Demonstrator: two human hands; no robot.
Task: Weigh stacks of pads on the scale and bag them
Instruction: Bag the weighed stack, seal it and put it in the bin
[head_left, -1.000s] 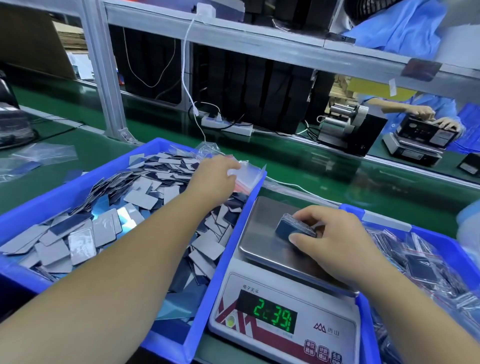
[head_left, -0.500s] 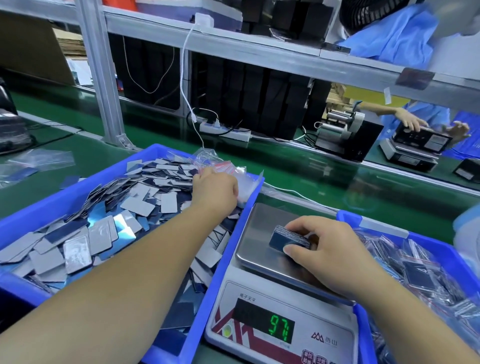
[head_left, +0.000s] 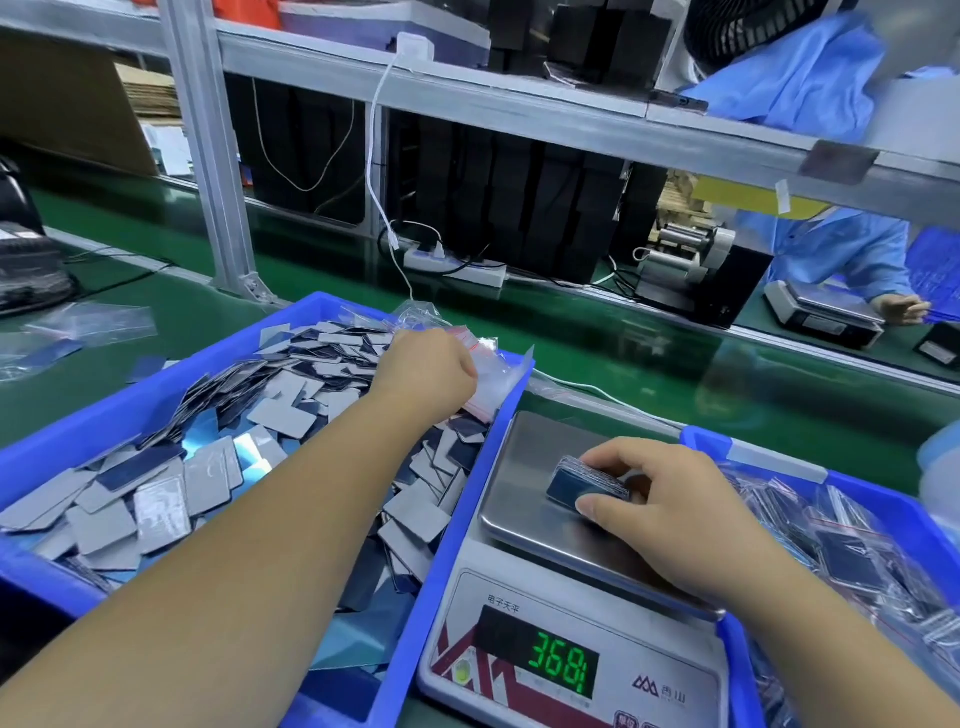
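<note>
A small dark-blue stack of pads (head_left: 584, 483) is pinched by the right hand (head_left: 670, 512) on the steel-topped digital scale (head_left: 524, 467). Clear plastic bags (head_left: 493, 371) are touched by the left hand (head_left: 428, 369); its grip cannot be told.

I count two blue bins: one bin on my left (head_left: 119, 410), heaped with loose pads (head_left: 283, 415), too many to count, and one bin on my right (head_left: 878, 499), filled with bagged pads (head_left: 852, 558), also too many to count. Between them stands one scale (head_left: 519, 561), and on its pan lies one stack of pads (head_left: 576, 480). There is one bundle of clear bags (head_left: 493, 371), and I have two hands, my left hand (head_left: 423, 371) and my right hand (head_left: 665, 506).
</note>
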